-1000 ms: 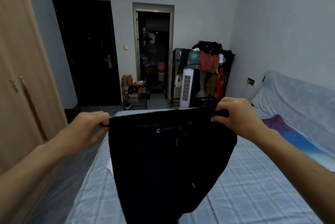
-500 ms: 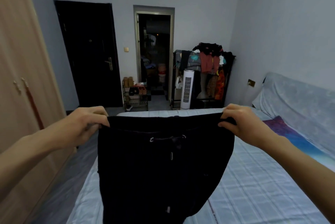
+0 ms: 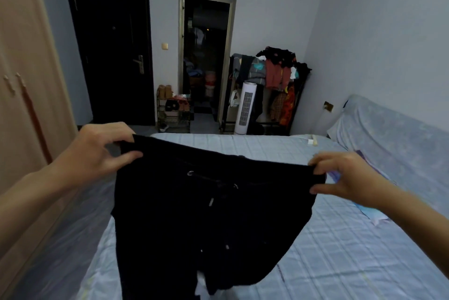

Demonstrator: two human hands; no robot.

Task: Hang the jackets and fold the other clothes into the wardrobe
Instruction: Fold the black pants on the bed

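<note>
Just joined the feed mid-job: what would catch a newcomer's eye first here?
A pair of black drawstring trousers fills the centre foreground, held up by the waistband over the blue checked bed, the left hand pinching one corner and the right hand the other. Behind, against the far wall, a rack heaped with clothes stands beside a white tower fan.
</note>
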